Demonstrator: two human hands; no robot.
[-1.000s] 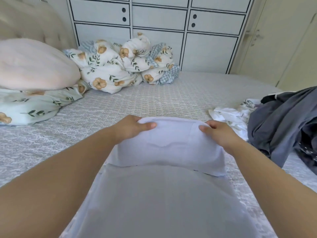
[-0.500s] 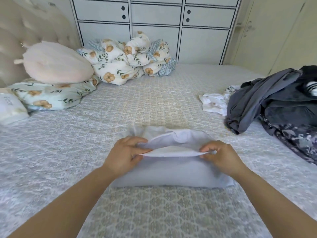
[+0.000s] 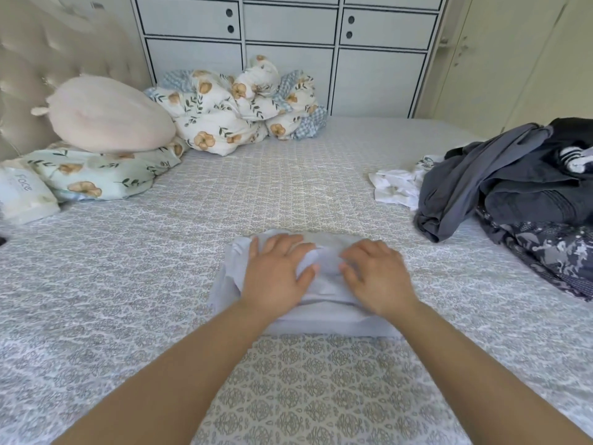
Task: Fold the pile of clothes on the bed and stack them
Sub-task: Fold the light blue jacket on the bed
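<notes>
A folded pale lavender garment lies on the patterned bedspread, well apart from the pile of dark clothes. The left hand and right hand press flat on the garment, fingers straight and spread, grasping nothing.

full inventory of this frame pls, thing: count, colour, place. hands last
Folded pale lilac garment: 1, pale lilac, bed centre, under both hands.
Unfolded clothes pile: 1, dark grey, navy patterned, white, bed right.
Patterned bedspread: 1, grey-beige, covers bed.
Floral duvet bundle: 1, white with orange flowers, bed far side.
Round plush pillow: 1, pale pink, on floral pillow.
Floral pillow: 1, mint, left.
Tissue pack: 1, white, far left.
Cabinet: 1, white, behind bed.
Left hand: flat on garment.
Right hand: flat on garment.
</notes>
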